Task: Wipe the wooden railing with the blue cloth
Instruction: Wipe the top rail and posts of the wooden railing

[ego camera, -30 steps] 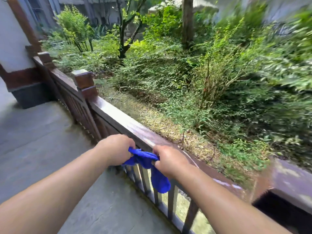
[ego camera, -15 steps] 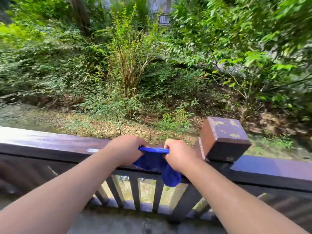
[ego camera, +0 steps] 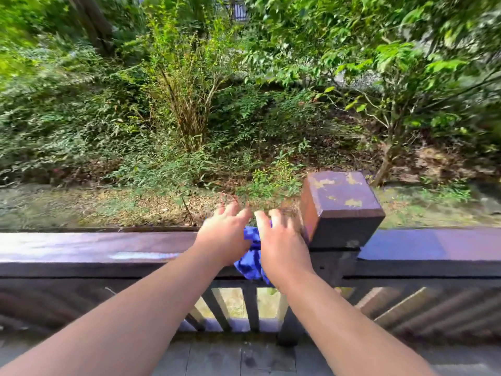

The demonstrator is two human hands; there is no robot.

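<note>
Fingers of left hand (ego camera: 222, 236) and right hand (ego camera: 282, 244) spread flat, pressing bunched blue cloth (ego camera: 251, 260) onto wooden railing (ego camera: 89, 249); cloth edge hangs over near side, just beside square post (ego camera: 340, 210).

Blue cloth on wooden railing

The blue cloth (ego camera: 251, 256) lies bunched on the top rail of the wooden railing (ego camera: 95, 252), its lower end hanging over the near edge toward 6 o'clock. The railing is dark brown, glossy, horizontal, with vertical slats below and a square post cap at 3 o'clock of the cloth.
</note>
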